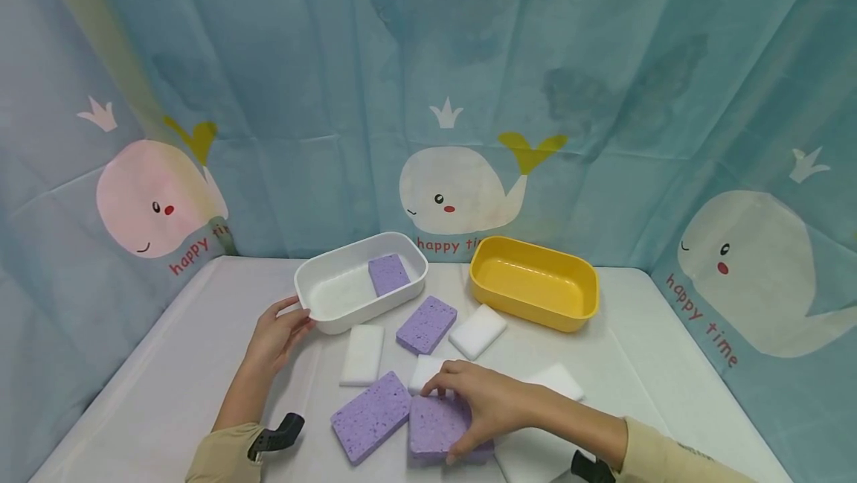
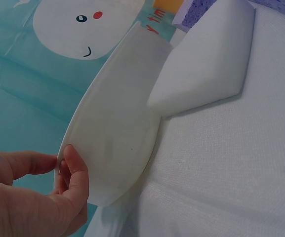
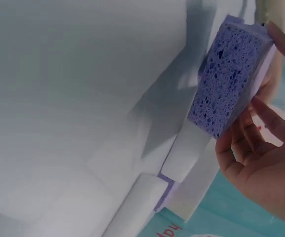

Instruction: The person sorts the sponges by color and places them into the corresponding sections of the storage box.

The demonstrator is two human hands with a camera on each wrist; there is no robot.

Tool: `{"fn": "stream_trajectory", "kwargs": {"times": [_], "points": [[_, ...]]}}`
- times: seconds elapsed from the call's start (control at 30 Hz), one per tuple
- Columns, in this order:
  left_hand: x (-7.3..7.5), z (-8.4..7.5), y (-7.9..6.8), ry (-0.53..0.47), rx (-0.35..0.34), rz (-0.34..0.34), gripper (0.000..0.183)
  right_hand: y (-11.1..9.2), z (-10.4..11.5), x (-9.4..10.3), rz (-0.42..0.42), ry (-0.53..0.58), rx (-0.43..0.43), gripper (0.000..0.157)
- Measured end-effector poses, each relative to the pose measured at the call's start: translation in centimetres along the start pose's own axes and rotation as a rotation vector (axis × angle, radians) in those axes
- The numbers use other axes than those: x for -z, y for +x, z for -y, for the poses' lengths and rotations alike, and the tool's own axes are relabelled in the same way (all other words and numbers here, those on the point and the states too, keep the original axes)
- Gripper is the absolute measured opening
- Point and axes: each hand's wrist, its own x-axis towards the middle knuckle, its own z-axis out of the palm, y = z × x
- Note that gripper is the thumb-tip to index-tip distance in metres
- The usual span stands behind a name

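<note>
At the white tub's near left corner my left hand (image 1: 284, 330) pinches the rim between thumb and fingers. The white tub (image 1: 328, 286) has one purple sponge (image 1: 388, 274) lying inside. My right hand (image 1: 492, 397) holds another purple sponge (image 3: 231, 74) by its ends, thumb on one and fingers on the other. In the right wrist view that sponge is raised, its pitted face showing. A further purple sponge (image 1: 371, 417) lies just left of it. Beside the tub, near my left hand, is a white sponge block (image 2: 206, 59).
A yellow tub (image 1: 529, 286) stands at the back right. Between the tubs and my right hand lie a purple sponge (image 1: 426, 325) and a white block (image 1: 477, 332). More white blocks (image 1: 556, 381) lie around and partly under my right forearm. A whale-print curtain (image 1: 321, 96) borders the table.
</note>
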Motion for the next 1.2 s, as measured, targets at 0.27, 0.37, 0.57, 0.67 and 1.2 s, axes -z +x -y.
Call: {"fn": "stream_trajectory", "kwargs": {"times": [0.27,0.37,0.57,0.67,1.2], "points": [[0.0,0.0,0.0,0.001,-0.001,0.004,0.068,0.2,0.0,0.6,-0.003,0.049,0.001,0.072],[0.0,0.1,0.2,-0.015,0.005,0.009,0.069,0.1,0.1,0.8,-0.02,0.044,0.005,0.072],[-0.1,0.1,0.1,-0.016,0.004,0.011,0.07,-0.1,0.4,1.5,-0.017,0.069,0.0,0.071],[-0.1,0.1,0.1,-0.029,-0.009,0.002,0.069,0.0,0.6,1.8,-0.018,0.073,0.005,0.071],[0.0,-0.2,0.1,-0.014,0.007,0.011,0.071,0.8,0.9,3.9,-0.05,0.089,-0.026,0.073]]}}
